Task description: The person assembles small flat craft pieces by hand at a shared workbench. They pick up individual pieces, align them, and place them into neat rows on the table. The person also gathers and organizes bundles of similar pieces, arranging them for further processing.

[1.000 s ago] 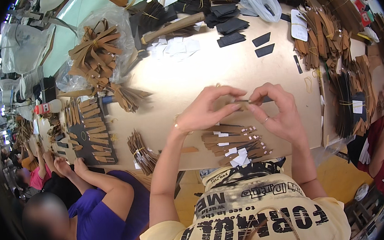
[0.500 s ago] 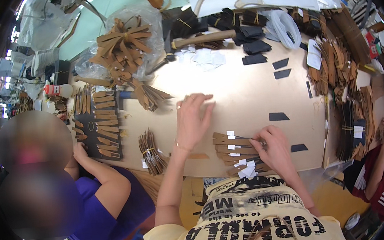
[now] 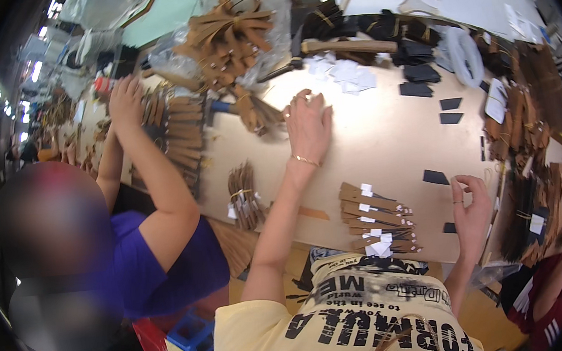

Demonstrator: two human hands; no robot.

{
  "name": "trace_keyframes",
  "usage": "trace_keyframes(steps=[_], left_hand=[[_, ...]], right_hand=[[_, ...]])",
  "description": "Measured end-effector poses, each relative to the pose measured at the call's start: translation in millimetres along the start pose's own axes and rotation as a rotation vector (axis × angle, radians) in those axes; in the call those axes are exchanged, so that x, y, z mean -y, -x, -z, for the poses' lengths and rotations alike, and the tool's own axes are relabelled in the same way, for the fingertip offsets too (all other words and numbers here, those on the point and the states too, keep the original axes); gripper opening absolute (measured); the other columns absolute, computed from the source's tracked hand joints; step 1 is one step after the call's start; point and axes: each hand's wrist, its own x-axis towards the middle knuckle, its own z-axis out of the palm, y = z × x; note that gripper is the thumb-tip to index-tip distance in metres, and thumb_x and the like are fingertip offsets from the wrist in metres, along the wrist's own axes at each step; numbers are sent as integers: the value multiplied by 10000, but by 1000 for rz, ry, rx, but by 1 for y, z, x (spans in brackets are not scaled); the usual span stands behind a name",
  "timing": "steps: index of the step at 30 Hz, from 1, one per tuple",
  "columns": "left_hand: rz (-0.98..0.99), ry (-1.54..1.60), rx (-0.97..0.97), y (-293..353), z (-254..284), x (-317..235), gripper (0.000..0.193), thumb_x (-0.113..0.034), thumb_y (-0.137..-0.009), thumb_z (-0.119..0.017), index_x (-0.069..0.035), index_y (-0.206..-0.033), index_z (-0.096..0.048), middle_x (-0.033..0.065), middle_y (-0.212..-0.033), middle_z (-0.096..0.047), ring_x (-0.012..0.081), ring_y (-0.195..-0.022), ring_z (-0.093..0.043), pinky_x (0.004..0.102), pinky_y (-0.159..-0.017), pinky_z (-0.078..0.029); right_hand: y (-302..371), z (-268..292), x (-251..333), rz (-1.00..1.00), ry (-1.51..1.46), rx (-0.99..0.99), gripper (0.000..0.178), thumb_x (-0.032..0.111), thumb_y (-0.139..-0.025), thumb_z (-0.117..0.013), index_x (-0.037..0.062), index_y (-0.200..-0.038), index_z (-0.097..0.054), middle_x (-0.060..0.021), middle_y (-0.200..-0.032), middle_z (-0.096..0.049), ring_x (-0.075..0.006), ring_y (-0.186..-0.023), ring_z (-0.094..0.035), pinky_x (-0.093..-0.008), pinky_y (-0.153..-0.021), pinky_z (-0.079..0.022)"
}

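My left hand (image 3: pixel 308 124) is over the middle of the table, fingers apart and nothing visible in it, just below a scatter of white paper tags (image 3: pixel 347 74). My right hand (image 3: pixel 472 206) is at the right front with fingers loosely bent and apart; I see nothing held. Close by on its left lie a black slanted piece (image 3: pixel 435 177) and another dark piece (image 3: pixel 449 227), partly behind the hand. A fanned row of brown leather-like strips (image 3: pixel 372 205) with white tags lies in front of me between my hands.
A tied bundle of brown strips (image 3: pixel 246 196) stands left of my forearm. Large brown bundles (image 3: pixel 230 35) lie at the back left, a wooden-handled hammer (image 3: pixel 348 46) and black pieces (image 3: pixel 420 71) at the back. Co-workers' arms (image 3: pixel 159 170) are at left and right.
My right hand has left the strips and moved right, beside the black pieces. My left hand has moved farther back toward the white tags. The co-worker's arm at left has risen. The view has shifted.
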Motion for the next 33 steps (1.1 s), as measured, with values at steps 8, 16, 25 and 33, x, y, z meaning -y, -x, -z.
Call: trace_keyframes(steps=[8, 16, 25, 33], left_hand=[[131, 251, 538, 113, 124, 5, 206, -111, -840, -677, -59, -1039, -677, 159, -1194, -559, 345, -1141, -531, 446, -999, -400], [-178, 39, 393, 173, 103, 19, 240, -90, -813, -717, -40, -1038, -647, 97, -1061, -598, 311, -1012, -588, 438, -871, -459], [284, 550, 99, 149, 82, -10, 137, -63, -995, -495, -13, -1093, -576, 98, -925, -609, 209, -868, -611, 345, -790, -483], [370, 1051, 465, 84, 63, -92, 210, -155, -1050, -463, 12, -1101, -580, 28, -792, -594, 73, -678, -546, 220, -625, -465]], right_hand=[[-5, -1, 11, -10, 20, 86, 163, 157, -904, -656, 27, -1003, -656, -122, -972, -640, -305, -898, -597, -384, -836, -450], [-2, -5, 9, 76, 4, 114, 197, 186, -896, -662, 52, -1040, -673, -120, -1035, -645, -297, -989, -591, -402, -892, -444], [40, -34, -17, 237, 336, 243, 563, 374, -950, -567, 100, -1429, -457, -134, -1554, -323, -346, -1444, -264, -525, -1165, -217], [24, -61, -17, 230, 266, 279, 635, 463, -1007, -421, 91, -1513, -326, -142, -1593, -252, -309, -1489, -185, -557, -1187, -106]])
